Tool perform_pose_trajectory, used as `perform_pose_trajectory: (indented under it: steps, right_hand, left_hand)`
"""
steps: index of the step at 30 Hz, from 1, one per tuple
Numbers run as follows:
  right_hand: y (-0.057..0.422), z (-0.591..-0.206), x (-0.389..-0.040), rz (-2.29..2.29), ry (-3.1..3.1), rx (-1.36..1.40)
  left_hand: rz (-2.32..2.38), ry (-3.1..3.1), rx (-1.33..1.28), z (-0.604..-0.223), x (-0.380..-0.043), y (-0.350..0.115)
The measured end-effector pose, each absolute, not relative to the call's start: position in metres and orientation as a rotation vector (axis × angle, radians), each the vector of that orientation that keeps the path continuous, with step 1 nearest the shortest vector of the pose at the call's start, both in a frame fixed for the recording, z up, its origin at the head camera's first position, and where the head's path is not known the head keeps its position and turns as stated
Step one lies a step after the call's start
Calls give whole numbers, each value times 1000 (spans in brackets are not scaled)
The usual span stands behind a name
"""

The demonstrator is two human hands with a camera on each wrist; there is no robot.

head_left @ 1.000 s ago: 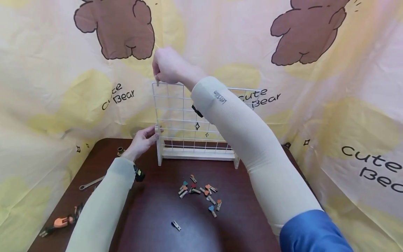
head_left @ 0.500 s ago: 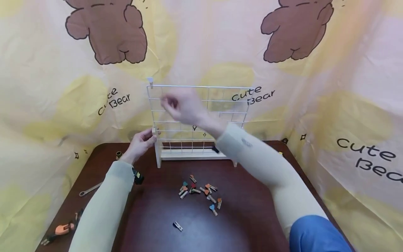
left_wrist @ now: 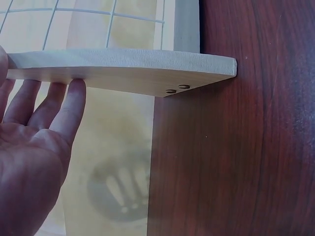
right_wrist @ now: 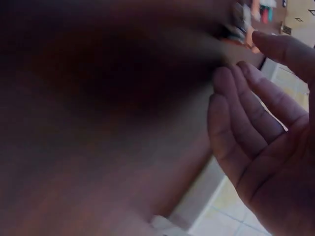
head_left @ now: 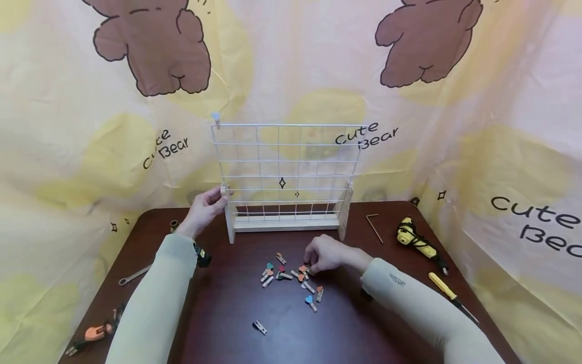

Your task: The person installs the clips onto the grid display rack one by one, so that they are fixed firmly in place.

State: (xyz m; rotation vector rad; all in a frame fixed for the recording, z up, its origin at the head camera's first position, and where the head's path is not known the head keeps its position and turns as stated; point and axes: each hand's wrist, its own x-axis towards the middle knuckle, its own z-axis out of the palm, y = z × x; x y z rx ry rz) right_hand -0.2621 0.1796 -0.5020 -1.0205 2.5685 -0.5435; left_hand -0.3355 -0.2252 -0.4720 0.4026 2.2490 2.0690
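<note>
A white wire grid rack [head_left: 291, 176] on a pale wooden stand is upright on the table. My left hand [head_left: 204, 210] grips the stand's left wooden upright [left_wrist: 123, 59], fingertips against its outer face. One mini clothespin [head_left: 216, 121] with a light-blue heart sits on the grid's top left corner. Several mini clothespins [head_left: 282, 273] with coloured hearts lie in a loose group before the rack. My right hand [head_left: 326, 254] is low at the right side of this group, fingertips right at an orange-heart clothespin [head_left: 302, 269]. Thumb and bent fingers [right_wrist: 224, 128] stand apart in the right wrist view.
A dark-ended clothespin [head_left: 260, 327] lies alone nearer the front. At right are a hex key [head_left: 375, 228], a yellow corded tool [head_left: 416, 240] and a yellow-handled screwdriver [head_left: 443, 286]. A wrench [head_left: 134, 275] and an orange-and-black tool [head_left: 95, 332] lie at left. Printed cloth [head_left: 291, 60] hangs behind.
My right hand has left the grid's top left corner, where the light-blue-heart clothespin stays, and has come down to the clothespins on the table. My left hand keeps its grip on the stand.
</note>
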Motion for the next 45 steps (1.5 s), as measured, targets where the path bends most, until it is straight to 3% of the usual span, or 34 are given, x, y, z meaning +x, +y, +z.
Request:
perform_pose_trajectory:
  steps: [11,16,29,40,45]
  right_hand:
    - [183,-506,-249,-482,2707,-1027]
    - [183,-487,-256,-731,2633,-1145]
    - [119,-353,-292,-1491,2079,-1090]
    - [54,-248,-329,-1629,2354,-1069]
    - [32,-211,-351,-1591,2561,-1193]
  left_hand:
    - [2097,2255,427,-467,-334,-229]
    - [2092,2252,413,-464,-335,-229]
    - [2081,2252,413,-467,-337,-229]
    - [2098,2230,412,-471,-336,-227]
    - [2091,2224,418,-472,-337,-227]
